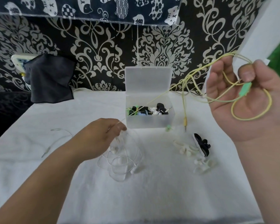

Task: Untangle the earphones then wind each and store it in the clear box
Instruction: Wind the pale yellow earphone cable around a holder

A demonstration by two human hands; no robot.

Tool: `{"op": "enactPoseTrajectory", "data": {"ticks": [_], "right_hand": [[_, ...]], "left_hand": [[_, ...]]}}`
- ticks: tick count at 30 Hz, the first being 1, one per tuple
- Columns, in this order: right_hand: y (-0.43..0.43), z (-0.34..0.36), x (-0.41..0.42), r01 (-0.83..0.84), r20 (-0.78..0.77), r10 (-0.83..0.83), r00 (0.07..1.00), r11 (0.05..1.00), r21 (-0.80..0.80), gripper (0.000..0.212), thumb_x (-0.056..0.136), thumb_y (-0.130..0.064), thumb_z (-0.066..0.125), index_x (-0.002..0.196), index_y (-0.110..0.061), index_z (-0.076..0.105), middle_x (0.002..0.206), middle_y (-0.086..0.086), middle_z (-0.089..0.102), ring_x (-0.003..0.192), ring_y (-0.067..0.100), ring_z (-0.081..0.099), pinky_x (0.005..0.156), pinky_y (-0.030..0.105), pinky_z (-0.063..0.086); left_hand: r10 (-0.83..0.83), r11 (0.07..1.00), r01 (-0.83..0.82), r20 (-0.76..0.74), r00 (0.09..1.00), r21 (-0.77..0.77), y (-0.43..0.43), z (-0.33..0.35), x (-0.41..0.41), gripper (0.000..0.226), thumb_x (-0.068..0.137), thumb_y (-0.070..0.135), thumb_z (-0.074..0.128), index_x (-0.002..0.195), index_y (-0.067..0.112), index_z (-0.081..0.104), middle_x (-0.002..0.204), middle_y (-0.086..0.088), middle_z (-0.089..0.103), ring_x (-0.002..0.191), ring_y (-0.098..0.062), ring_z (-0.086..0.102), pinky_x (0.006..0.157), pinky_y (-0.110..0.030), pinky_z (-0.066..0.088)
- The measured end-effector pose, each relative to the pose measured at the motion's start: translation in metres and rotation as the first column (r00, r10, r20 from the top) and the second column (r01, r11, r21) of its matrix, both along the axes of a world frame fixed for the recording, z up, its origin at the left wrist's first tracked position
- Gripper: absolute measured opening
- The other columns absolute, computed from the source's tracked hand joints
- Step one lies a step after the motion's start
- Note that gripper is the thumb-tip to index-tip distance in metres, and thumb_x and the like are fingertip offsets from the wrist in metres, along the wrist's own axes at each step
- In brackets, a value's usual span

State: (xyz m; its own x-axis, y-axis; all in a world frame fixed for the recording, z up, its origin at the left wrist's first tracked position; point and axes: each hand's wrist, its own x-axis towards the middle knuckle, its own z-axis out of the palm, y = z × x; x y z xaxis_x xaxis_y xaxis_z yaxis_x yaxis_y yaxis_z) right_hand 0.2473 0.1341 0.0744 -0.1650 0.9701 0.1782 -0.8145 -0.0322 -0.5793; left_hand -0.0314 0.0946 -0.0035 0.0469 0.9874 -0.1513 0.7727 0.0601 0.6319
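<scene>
Yellow earphone cord [269, 101] runs diagonally between both hands, across the open clear box [149, 122].
The raised right hand [242, 101] pinches its loops. The left hand [100, 136], lower and nearer the box (just above the white earphones [124, 160]), pinches the far strand.

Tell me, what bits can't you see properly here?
Head view:
- Pile inside the clear box: frosted wall blurs it; pieces too small to count.
- White earphones: left hand covers part; the cable fades into the white cloth.
- White thing by the wall: dark cloth covers most of it.
- Yellow earphones: right hand hides part of the loops.
</scene>
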Motion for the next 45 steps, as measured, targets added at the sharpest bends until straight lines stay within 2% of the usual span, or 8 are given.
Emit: {"op": "enactPoseTrajectory", "data": {"ticks": [5,13,17,23,27,30,39,45], "right_hand": [[0.002,-0.003,0.002,0.093,-0.041,-0.095,0.995,0.994,-0.048,0.030,0.090,-0.024,0.047,0.063,-0.012,0.043,0.092,0.012,0.071,0.090,0.027,0.072,0.078,0.034,0.058],[0.001,-0.009,-0.011,0.045,0.289,-0.002,0.957,0.988,-0.144,0.046,0.098,-0.026,0.040,0.053,-0.015,0.045,0.087,0.015,0.073,0.085,0.028,0.073,0.076,0.033,0.060],[-0.001,-0.009,-0.018,-0.038,0.474,0.093,0.876,0.992,-0.123,0.045,0.101,-0.025,0.039,0.058,-0.013,0.043,0.086,0.020,0.073,0.084,0.033,0.072,0.077,0.037,0.060],[-0.009,-0.022,-0.031,-0.100,0.825,0.070,0.561,0.995,-0.016,0.049,0.103,-0.036,0.041,0.080,0.002,0.062,0.092,0.022,0.075,0.089,0.039,0.073,0.089,0.051,0.057],[-0.014,-0.029,-0.037,-0.136,0.909,0.095,0.406,0.990,-0.043,0.065,0.099,-0.051,0.039,0.089,0.004,0.072,0.088,0.018,0.076,0.086,0.031,0.075,0.090,0.050,0.058],[-0.016,-0.029,-0.037,-0.162,0.942,0.037,0.334,0.987,0.018,0.073,0.089,-0.065,0.036,0.090,-0.004,0.076,0.085,0.013,0.077,0.085,0.026,0.076,0.090,0.048,0.058],[-0.014,-0.025,-0.026,-0.180,0.913,-0.128,0.387,0.961,0.211,0.027,0.094,-0.027,0.061,0.086,-0.007,0.076,0.085,0.010,0.077,0.084,0.026,0.074,0.079,0.037,0.059],[-0.013,-0.024,-0.019,-0.327,0.796,0.189,0.575,0.945,0.011,0.071,0.086,-0.059,0.046,0.103,0.005,0.070,0.100,0.023,0.074,0.098,0.038,0.072,0.088,0.044,0.057]], "left_hand": [[-0.009,0.999,0.011,0.064,0.998,-0.033,-0.001,0.003,-0.004,0.016,0.098,0.036,0.055,0.102,0.039,0.070,0.086,0.011,0.070,0.081,-0.004,0.065,0.066,-0.017,0.046],[0.107,0.994,-0.107,0.290,0.951,-0.016,0.001,0.000,-0.003,0.032,0.106,0.026,0.036,0.117,0.030,0.066,0.085,0.007,0.070,0.091,-0.010,0.067,0.089,-0.032,0.052],[0.178,0.984,-0.177,-0.123,0.976,0.020,0.006,-0.001,-0.012,0.025,0.104,0.021,0.038,0.108,0.031,0.062,0.106,0.008,0.063,0.100,-0.016,0.060,0.080,-0.027,0.044],[0.177,0.975,-0.222,-0.636,0.751,0.010,-0.006,0.010,0.004,0.035,0.101,0.044,0.043,0.132,0.032,0.054,0.133,0.007,0.058,0.119,-0.019,0.056,0.088,-0.031,0.045],[0.102,0.973,-0.058,-0.190,0.977,0.221,-0.005,0.019,0.031,0.049,0.096,0.038,0.057,0.143,0.037,0.044,0.136,0.017,0.055,0.123,-0.007,0.054,0.100,-0.032,0.046],[-0.153,0.985,0.122,0.296,0.943,0.119,-0.010,0.025,0.052,0.077,0.085,0.010,0.072,0.147,0.038,0.038,0.138,0.027,0.052,0.127,0.011,0.046,0.108,-0.027,0.042],[0.123,0.962,-0.168,0.206,0.971,0.214,-0.005,0.010,0.064,0.022,0.098,0.019,0.058,0.092,0.038,0.069,0.075,0.006,0.069,0.057,-0.011,0.063,0.044,-0.022,0.043],[-0.066,0.989,0.008,0.396,0.916,0.147,-0.009,0.023,0.062,0.046,0.085,0.011,0.073,0.124,0.033,0.062,0.110,0.014,0.070,0.104,0.003,0.063,0.088,-0.022,0.053]]}}
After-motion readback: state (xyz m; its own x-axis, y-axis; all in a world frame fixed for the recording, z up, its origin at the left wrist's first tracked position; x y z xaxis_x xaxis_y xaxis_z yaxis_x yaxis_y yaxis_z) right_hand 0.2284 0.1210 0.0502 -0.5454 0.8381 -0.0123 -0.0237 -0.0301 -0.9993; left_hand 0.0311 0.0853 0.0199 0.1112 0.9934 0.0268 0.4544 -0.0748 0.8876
